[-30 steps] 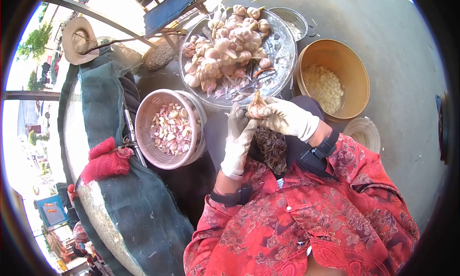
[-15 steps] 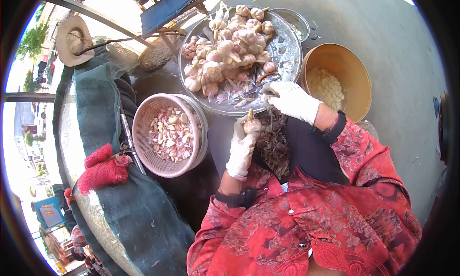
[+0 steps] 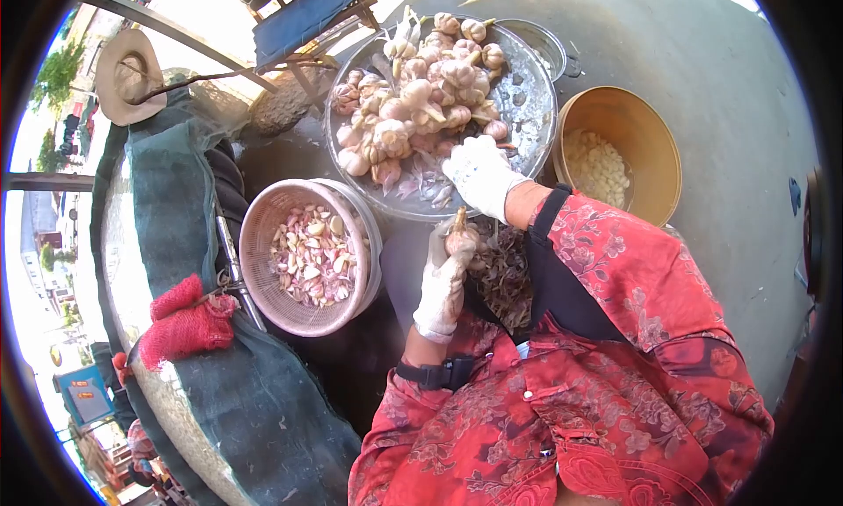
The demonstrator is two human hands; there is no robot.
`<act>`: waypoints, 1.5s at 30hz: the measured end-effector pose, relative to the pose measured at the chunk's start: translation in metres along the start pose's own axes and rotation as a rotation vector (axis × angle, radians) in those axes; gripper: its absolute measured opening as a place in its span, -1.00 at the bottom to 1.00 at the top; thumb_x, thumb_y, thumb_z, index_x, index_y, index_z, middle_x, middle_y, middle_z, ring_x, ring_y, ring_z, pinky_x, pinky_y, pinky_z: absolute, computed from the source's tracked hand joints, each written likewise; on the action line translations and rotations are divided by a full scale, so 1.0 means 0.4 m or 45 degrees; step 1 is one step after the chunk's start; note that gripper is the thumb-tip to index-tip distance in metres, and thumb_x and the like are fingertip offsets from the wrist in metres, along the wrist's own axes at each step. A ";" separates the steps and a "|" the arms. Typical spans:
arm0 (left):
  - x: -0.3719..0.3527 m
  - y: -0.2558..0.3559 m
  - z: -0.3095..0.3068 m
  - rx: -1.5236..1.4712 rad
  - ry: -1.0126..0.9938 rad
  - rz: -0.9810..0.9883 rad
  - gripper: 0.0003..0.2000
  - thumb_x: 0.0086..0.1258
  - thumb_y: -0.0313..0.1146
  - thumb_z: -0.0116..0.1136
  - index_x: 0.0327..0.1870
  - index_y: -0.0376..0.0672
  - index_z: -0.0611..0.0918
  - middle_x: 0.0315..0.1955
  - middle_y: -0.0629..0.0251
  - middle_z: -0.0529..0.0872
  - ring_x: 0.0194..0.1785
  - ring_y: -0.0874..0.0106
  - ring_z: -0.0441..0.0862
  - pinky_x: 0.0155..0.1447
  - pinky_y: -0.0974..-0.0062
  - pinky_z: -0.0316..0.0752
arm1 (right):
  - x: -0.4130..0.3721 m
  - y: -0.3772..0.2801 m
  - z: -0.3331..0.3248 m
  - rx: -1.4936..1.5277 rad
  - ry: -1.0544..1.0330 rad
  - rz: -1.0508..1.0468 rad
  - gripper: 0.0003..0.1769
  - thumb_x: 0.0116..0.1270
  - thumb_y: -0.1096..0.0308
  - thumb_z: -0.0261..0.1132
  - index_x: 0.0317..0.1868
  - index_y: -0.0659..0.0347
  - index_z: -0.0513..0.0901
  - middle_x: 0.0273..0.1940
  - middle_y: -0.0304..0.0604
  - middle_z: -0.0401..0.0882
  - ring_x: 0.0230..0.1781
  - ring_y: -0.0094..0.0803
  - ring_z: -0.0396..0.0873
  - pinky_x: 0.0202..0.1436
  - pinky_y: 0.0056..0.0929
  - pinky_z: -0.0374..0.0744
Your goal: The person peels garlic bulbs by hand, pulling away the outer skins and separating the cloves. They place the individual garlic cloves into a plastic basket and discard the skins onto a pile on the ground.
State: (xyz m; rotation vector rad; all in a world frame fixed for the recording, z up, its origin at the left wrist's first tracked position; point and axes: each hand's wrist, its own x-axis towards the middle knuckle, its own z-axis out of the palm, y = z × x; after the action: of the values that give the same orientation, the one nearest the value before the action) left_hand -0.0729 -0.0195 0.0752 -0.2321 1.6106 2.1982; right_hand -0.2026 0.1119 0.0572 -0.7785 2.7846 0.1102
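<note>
My left hand [image 3: 441,291], in a white glove, is closed round a garlic bulb [image 3: 461,241] with its stalk pointing up. The bulb is above my lap, close to the near rim of a round metal tray [image 3: 529,84]. On that tray lies a heap of garlic bulbs [image 3: 413,97]. My gloved right hand [image 3: 481,179] is over the tray's near side, beside loose garlic skins [image 3: 426,179]. It covers the spot where the orange-handled scissors lay, and its fingers are largely hidden beneath it.
At the left, a pink basket [image 3: 255,278] holds garlic cloves. A tan bucket [image 3: 663,155] with pale peeled cloves stands at the right. Dry garlic scraps [image 3: 502,282] lie in my lap. Behind the tray are a metal pot [image 3: 549,45] and a blue-seated chair [image 3: 307,18].
My right hand has moved left and forward over the tray, covering the scissors. My left hand still holds the garlic bulb in nearly the same place.
</note>
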 end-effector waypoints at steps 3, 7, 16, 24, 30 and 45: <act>-0.007 -0.003 -0.001 -0.086 0.008 0.004 -0.43 0.41 -0.16 0.03 0.37 -0.21 0.25 0.00 0.25 0.54 -0.08 0.44 0.57 -0.16 0.58 0.47 | -0.017 0.002 -0.018 -0.104 0.159 -0.036 -0.82 0.19 0.30 0.15 -0.19 0.03 0.59 -0.29 -0.22 0.56 -0.21 -0.26 0.54 -0.17 -0.19 0.43; -0.014 -0.012 -0.004 -0.278 0.030 0.006 -0.31 0.33 0.04 0.11 0.36 -0.22 0.26 -0.05 0.23 0.56 -0.18 0.45 0.54 -0.23 0.57 0.44 | -0.017 0.049 -0.022 0.032 0.299 -0.010 -0.76 0.15 0.28 0.17 -0.14 0.05 0.56 -0.30 -0.24 0.56 -0.24 -0.28 0.53 -0.20 -0.19 0.39; -0.042 0.005 -0.006 -0.489 0.104 -0.151 -0.53 0.42 0.01 -0.02 0.15 -0.17 0.41 -0.17 0.19 0.62 -0.39 0.52 0.46 -0.36 0.62 0.36 | -0.093 0.119 -0.074 0.926 0.813 -0.024 -0.75 0.39 0.38 0.11 0.01 0.29 0.51 -0.20 0.02 0.61 -0.30 -0.29 0.59 -0.15 -0.42 0.53; -0.077 0.001 -0.019 -0.552 0.055 -0.126 -0.51 0.51 0.06 -0.18 0.10 -0.23 0.46 -0.32 0.20 0.66 -0.52 0.54 0.42 -0.49 0.65 0.23 | -0.323 -0.025 -0.117 2.451 -0.020 0.048 -0.74 0.50 0.28 0.07 0.04 0.27 0.47 -0.18 -0.29 0.54 -0.23 -0.54 0.54 -0.03 -0.49 0.52; -0.102 0.038 0.016 -0.351 0.187 -0.143 -0.49 0.53 0.09 -0.24 -0.05 -0.23 0.55 -0.56 0.39 0.57 -0.63 0.58 0.38 -0.61 0.70 0.11 | -0.419 -0.066 -0.058 2.402 -0.249 0.226 -0.75 0.46 0.30 0.12 0.03 0.26 0.48 -0.23 -0.26 0.58 -0.35 -0.56 0.55 -0.28 -0.60 0.53; -0.135 0.029 0.064 -0.149 0.170 -0.286 -0.50 0.51 0.13 -0.24 -0.11 -0.17 0.56 -0.59 0.39 0.59 -0.69 0.60 0.38 -0.66 0.72 0.09 | -0.503 -0.115 -0.021 2.095 -0.028 0.365 -0.73 0.42 0.32 0.11 0.04 0.27 0.52 -0.40 -0.34 0.53 -0.44 -0.65 0.44 -0.40 -0.62 0.44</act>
State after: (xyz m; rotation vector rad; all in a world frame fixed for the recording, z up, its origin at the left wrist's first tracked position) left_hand -0.0260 -0.0105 0.1130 -0.5760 1.4445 2.1425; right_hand -0.0143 0.1722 0.1168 0.0889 1.8777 -1.7502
